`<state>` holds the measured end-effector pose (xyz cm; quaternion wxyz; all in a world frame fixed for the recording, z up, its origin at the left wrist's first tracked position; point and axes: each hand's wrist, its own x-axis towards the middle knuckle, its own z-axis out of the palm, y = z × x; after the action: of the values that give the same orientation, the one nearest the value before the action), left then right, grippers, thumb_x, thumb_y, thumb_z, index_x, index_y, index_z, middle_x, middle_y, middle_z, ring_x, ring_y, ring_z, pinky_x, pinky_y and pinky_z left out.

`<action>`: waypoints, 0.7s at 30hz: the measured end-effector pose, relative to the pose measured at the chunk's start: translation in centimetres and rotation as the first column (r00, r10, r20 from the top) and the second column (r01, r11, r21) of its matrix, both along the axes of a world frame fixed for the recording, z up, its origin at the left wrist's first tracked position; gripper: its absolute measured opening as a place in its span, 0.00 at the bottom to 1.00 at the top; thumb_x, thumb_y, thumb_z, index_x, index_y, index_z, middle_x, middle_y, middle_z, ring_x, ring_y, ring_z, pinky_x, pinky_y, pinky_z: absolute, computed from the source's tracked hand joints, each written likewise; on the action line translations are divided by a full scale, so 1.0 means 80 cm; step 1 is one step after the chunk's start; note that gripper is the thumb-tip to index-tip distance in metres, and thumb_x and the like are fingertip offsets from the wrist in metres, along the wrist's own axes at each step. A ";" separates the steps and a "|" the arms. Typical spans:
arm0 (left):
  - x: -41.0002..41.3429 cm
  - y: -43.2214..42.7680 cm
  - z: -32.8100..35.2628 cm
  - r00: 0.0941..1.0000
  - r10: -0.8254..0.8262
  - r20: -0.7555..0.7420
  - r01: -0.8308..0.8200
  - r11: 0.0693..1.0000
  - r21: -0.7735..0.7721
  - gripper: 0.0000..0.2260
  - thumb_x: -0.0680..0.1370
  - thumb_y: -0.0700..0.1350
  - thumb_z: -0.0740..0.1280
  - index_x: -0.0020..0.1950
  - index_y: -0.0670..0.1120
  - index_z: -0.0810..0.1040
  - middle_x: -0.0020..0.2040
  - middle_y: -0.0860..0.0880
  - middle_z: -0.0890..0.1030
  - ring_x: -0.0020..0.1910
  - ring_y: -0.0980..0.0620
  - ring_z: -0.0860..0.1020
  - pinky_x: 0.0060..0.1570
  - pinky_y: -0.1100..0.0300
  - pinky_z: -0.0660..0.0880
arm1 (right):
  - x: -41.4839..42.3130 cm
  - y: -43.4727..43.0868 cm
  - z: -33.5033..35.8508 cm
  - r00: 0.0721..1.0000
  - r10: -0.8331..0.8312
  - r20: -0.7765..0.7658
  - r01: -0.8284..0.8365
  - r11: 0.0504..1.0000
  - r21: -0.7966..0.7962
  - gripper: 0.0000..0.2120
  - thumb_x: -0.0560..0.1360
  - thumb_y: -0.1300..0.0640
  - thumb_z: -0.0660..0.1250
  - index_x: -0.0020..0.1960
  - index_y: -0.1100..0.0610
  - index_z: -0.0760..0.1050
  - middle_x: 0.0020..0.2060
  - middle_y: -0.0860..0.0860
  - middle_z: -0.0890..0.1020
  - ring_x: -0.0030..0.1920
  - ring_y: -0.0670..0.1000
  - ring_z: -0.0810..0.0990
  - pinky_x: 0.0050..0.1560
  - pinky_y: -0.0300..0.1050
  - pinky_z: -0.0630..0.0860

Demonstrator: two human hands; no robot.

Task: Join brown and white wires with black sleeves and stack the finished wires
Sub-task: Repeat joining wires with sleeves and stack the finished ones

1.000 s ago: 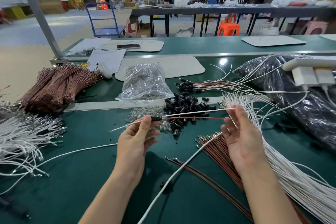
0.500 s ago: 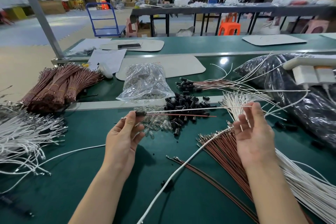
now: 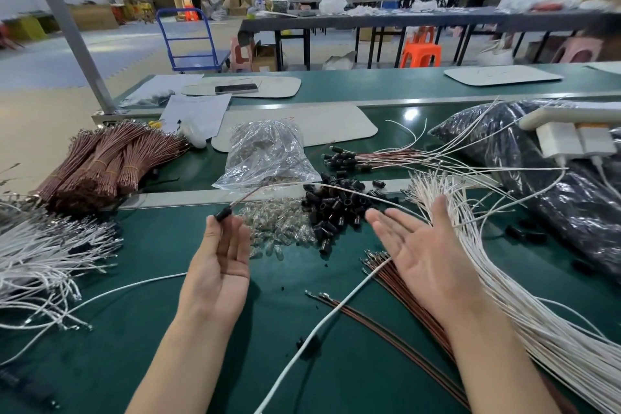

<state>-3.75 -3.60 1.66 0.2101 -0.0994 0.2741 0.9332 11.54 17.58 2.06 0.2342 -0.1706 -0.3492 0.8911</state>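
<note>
Sleeve of black plastic (image 3: 223,213) sits pinched in your left grip (image 3: 218,262); its brown and white wires (image 3: 336,186) trail right (right grip (image 3: 426,255) spread).

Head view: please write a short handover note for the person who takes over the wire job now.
Left hand pinches a joined wire by its sleeve.
Right hand open, palm up, empty.
Finished stack lies beyond the loose sleeves.
Brown wires and white wires lie on the right.
Done: this wire joined.
To do: put it on the stack, then join the rest.
</note>
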 end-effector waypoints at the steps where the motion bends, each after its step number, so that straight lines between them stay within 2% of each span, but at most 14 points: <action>1: 0.000 0.000 0.000 1.000 0.005 0.027 -0.006 0.999 0.035 0.15 0.78 0.45 0.68 0.35 0.43 0.87 0.40 0.48 0.86 0.40 0.57 0.86 0.41 0.64 0.82 | -0.003 -0.004 -0.001 0.998 0.058 -0.024 -0.059 0.998 -0.032 0.43 0.78 0.31 0.56 0.76 0.66 0.59 0.65 0.63 0.79 0.65 0.57 0.80 0.63 0.47 0.78; 3: 0.005 0.003 0.000 0.998 -0.004 0.060 -0.002 0.995 0.099 0.14 0.78 0.44 0.68 0.36 0.40 0.86 0.40 0.47 0.86 0.40 0.56 0.86 0.40 0.63 0.82 | -0.006 -0.014 0.000 0.984 0.166 -0.065 -0.170 0.984 -0.056 0.42 0.78 0.31 0.55 0.75 0.65 0.62 0.65 0.62 0.79 0.66 0.58 0.79 0.60 0.46 0.79; 4: 0.008 0.006 0.000 0.998 -0.016 0.067 0.008 0.993 0.115 0.13 0.78 0.44 0.69 0.38 0.40 0.86 0.41 0.47 0.86 0.39 0.55 0.86 0.39 0.63 0.82 | -0.008 -0.019 -0.001 0.974 0.219 -0.060 -0.220 0.975 -0.017 0.41 0.78 0.31 0.54 0.74 0.63 0.64 0.66 0.61 0.79 0.66 0.58 0.79 0.59 0.46 0.79; 6: 0.017 0.016 0.000 0.997 -0.051 0.050 0.047 0.996 0.080 0.09 0.77 0.44 0.69 0.42 0.40 0.85 0.41 0.46 0.86 0.39 0.55 0.86 0.38 0.63 0.82 | -0.018 -0.036 -0.005 0.961 0.272 0.047 -0.276 0.950 0.145 0.37 0.77 0.32 0.56 0.72 0.60 0.69 0.65 0.57 0.81 0.64 0.56 0.80 0.58 0.46 0.80; 8: 0.029 0.027 -0.004 0.993 -0.113 -0.025 0.111 0.992 -0.064 0.08 0.75 0.46 0.70 0.46 0.41 0.83 0.40 0.47 0.86 0.38 0.55 0.85 0.38 0.63 0.82 | -0.029 -0.054 -0.009 0.961 0.223 0.166 -0.264 0.919 0.294 0.33 0.74 0.34 0.64 0.70 0.55 0.72 0.61 0.52 0.83 0.59 0.54 0.83 0.51 0.44 0.81; 10: 0.042 0.037 -0.011 0.971 -0.200 -0.129 0.161 0.951 -0.263 0.09 0.72 0.47 0.71 0.47 0.43 0.82 0.38 0.48 0.85 0.34 0.55 0.83 0.38 0.62 0.82 | -0.035 -0.064 -0.012 0.972 0.147 0.184 -0.210 0.897 0.390 0.31 0.69 0.36 0.70 0.67 0.50 0.76 0.58 0.49 0.85 0.55 0.53 0.85 0.48 0.42 0.81; 12: 0.053 0.043 -0.016 0.914 -0.302 -0.270 0.159 0.880 -0.447 0.07 0.70 0.48 0.73 0.45 0.45 0.83 0.37 0.48 0.83 0.33 0.55 0.81 0.37 0.62 0.81 | -0.036 -0.065 -0.012 0.986 0.070 0.151 -0.128 0.902 0.412 0.27 0.66 0.39 0.73 0.62 0.47 0.80 0.56 0.49 0.85 0.53 0.52 0.85 0.46 0.42 0.80; 14: 0.062 0.044 -0.019 0.849 -0.378 -0.368 0.135 0.830 -0.540 0.06 0.70 0.49 0.73 0.43 0.47 0.86 0.36 0.48 0.82 0.34 0.55 0.79 0.37 0.63 0.80 | -0.034 -0.062 -0.012 0.992 0.017 0.128 -0.067 0.913 0.402 0.22 0.65 0.42 0.75 0.57 0.47 0.84 0.52 0.49 0.86 0.50 0.50 0.86 0.44 0.40 0.80; 18: 0.068 0.044 -0.022 0.765 -0.458 -0.453 0.103 0.781 -0.616 0.09 0.73 0.49 0.72 0.47 0.46 0.86 0.39 0.46 0.85 0.35 0.55 0.79 0.39 0.62 0.79 | -0.033 -0.069 -0.013 0.990 0.085 0.114 -0.121 0.921 0.369 0.16 0.66 0.48 0.75 0.53 0.49 0.86 0.48 0.53 0.87 0.46 0.49 0.85 0.41 0.38 0.80; 21: 0.066 0.042 -0.020 0.748 -0.473 -0.466 0.091 0.768 -0.634 0.11 0.73 0.49 0.72 0.51 0.45 0.85 0.41 0.46 0.86 0.37 0.55 0.80 0.39 0.62 0.80 | -0.032 -0.067 -0.011 0.994 0.064 0.094 -0.093 0.933 0.349 0.14 0.66 0.50 0.76 0.51 0.52 0.87 0.45 0.54 0.87 0.43 0.48 0.85 0.42 0.36 0.80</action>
<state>1.56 -0.20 0.02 0.2178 0.1887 0.6058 0.7416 8.97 12.20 1.20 0.2110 -0.1479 -0.5190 0.8150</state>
